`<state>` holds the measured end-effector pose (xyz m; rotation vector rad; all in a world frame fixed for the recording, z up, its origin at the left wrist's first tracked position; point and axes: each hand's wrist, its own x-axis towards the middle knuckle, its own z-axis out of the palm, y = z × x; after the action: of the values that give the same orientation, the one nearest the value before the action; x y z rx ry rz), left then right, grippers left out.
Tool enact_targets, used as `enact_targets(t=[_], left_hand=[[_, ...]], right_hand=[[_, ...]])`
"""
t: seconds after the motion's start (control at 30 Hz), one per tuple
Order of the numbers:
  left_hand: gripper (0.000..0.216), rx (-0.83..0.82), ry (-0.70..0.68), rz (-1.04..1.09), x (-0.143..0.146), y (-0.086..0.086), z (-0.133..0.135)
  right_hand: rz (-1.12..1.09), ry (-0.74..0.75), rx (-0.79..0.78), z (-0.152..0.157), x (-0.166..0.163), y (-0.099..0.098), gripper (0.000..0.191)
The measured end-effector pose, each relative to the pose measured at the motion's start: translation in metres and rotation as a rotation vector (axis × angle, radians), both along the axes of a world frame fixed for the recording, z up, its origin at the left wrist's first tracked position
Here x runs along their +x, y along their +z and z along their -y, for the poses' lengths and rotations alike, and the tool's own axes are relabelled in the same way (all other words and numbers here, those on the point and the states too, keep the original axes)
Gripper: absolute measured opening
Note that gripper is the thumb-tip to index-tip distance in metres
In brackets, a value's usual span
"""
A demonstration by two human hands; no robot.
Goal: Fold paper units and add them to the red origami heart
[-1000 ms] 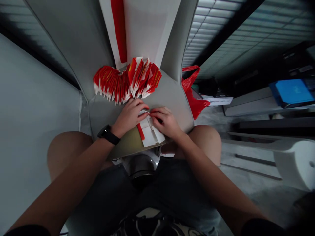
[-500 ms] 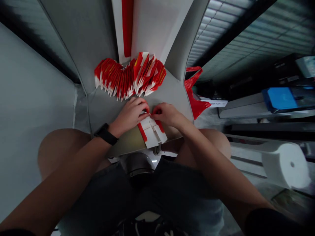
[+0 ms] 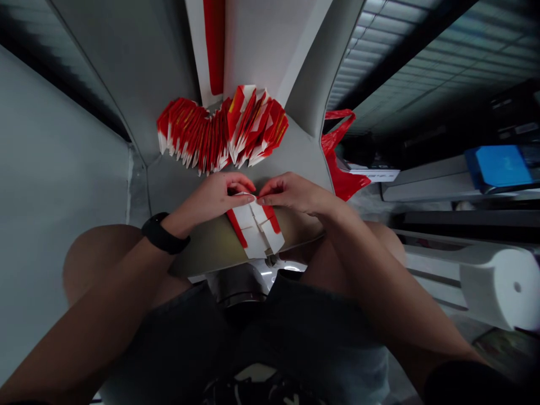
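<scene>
Fingers of left hand and right hand pinched shut on far edge of folded red-and-white paper piece; palms lifted off since earlier, more paper uncovered.

Dim room; pale wall left; shelves and white roll right.

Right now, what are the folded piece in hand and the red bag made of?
Folded piece: likely paper or thin card, matte white with red print; its sharp creases hold. Red bag: probably thin plastic film with a faint sheen; crumpled, limp handle loop.
</scene>
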<state>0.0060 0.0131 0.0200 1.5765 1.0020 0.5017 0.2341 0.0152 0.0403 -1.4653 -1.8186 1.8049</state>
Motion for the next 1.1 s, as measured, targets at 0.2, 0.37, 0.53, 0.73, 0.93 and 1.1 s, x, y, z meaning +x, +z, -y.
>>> enact_targets(t=[0.2,0.37,0.53,0.73,0.93,1.1], left_hand=[[0.022,0.090,-0.018,-0.090,-0.003,0.000,0.000],[0.022,0.073,-0.008,-0.069,-0.005,0.001,0.000],[0.023,0.017,-0.066,-0.061,-0.006,0.008,-0.001],[0.024,0.027,-0.031,-0.065,-0.008,0.006,0.001],[0.023,0.028,-0.075,-0.101,-0.007,0.011,0.000],[0.023,0.024,-0.076,-0.104,-0.006,0.010,0.003]], right_hand=[[0.033,-0.022,0.083,-0.001,0.002,0.006,0.023],[0.046,0.028,0.051,-0.004,0.007,0.008,0.025],[0.021,0.026,0.004,-0.004,0.010,0.007,0.021],[-0.011,0.032,0.041,-0.004,0.004,0.011,0.023],[0.033,0.101,0.100,-0.002,0.003,0.009,0.024],[0.110,0.146,0.191,-0.003,-0.002,0.012,0.019]])
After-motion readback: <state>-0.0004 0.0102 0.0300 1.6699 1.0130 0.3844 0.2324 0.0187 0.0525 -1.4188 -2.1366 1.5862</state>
